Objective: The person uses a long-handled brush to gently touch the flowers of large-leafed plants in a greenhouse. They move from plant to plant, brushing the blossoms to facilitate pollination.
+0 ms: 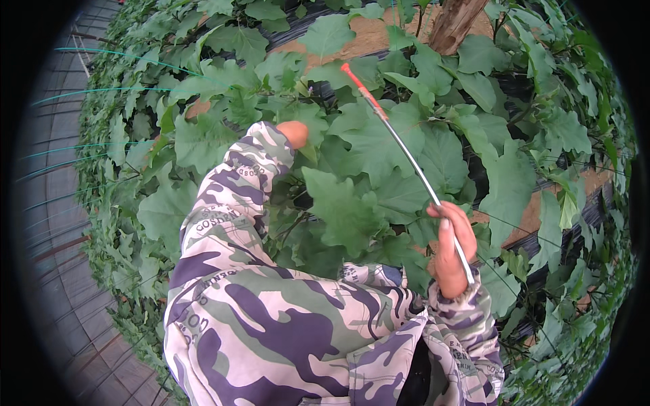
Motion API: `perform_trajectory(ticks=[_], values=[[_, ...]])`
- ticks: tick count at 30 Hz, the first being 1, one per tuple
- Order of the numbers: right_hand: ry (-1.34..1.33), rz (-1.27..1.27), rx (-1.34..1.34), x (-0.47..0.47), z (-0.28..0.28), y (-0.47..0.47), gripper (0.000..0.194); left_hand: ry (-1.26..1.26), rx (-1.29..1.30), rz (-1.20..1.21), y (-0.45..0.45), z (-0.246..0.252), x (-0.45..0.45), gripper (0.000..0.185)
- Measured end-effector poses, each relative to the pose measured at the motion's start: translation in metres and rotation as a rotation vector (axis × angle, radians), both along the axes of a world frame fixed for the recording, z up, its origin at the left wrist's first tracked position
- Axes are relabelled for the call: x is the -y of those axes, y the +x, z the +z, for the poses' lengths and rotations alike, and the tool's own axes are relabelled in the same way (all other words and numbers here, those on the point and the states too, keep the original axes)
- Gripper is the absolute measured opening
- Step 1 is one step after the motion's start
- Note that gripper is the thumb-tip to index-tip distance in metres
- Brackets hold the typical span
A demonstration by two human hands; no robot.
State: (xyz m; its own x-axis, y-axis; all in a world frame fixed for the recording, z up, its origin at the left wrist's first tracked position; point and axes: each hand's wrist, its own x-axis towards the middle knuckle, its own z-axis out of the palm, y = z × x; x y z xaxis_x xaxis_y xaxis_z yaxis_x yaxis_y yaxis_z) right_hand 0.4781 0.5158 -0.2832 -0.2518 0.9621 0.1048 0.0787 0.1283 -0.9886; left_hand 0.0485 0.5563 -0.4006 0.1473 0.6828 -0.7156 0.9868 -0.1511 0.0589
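Note:
My right hand (454,243) grips a slender silver metal rod (414,161) near its lower end. The rod slants up and to the left, and its far end is red (358,83). Broad green leaves, which look like eggplant foliage (381,134), lie below and around it. My left hand (293,134) reaches in among the leaves, with only its back near the wrist showing. Its fingers are hidden, so what they touch cannot be told. A large leaf (340,210) spreads between my two arms.
A wooden post (457,25) rises at the top right. Teal strings (137,60) run from the plants to the left. Black plastic film (292,33) and bare brown soil (358,38) show between rows. Along the left edge stands a greenhouse-like wall of sheeting (61,203).

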Motion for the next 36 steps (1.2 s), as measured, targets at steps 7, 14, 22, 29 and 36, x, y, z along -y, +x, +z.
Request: perform_trajectory(ticks=[7,14,22,29,36], values=[[-0.013,0.095,-0.167,-0.023,-0.065,-0.091,0.014,-0.013,-0.068,-0.036,0.007,-0.028,0.017,0.017],[-0.079,0.108,-0.066,-0.017,-0.109,-0.176,0.015,0.149,0.018,-0.106,-0.014,-0.051,0.035,0.009],[-0.039,0.097,-0.053,-0.029,-0.125,-0.207,0.014,0.040,-0.090,-0.087,-0.002,-0.035,0.023,0.010],[-0.040,0.125,-0.071,-0.033,-0.123,-0.220,0.014,0.005,-0.124,-0.039,-0.003,-0.037,0.027,0.010],[0.125,0.208,0.000,-0.024,-0.084,-0.210,0.013,-0.037,-0.195,-0.027,-0.024,-0.051,0.043,0.012]])
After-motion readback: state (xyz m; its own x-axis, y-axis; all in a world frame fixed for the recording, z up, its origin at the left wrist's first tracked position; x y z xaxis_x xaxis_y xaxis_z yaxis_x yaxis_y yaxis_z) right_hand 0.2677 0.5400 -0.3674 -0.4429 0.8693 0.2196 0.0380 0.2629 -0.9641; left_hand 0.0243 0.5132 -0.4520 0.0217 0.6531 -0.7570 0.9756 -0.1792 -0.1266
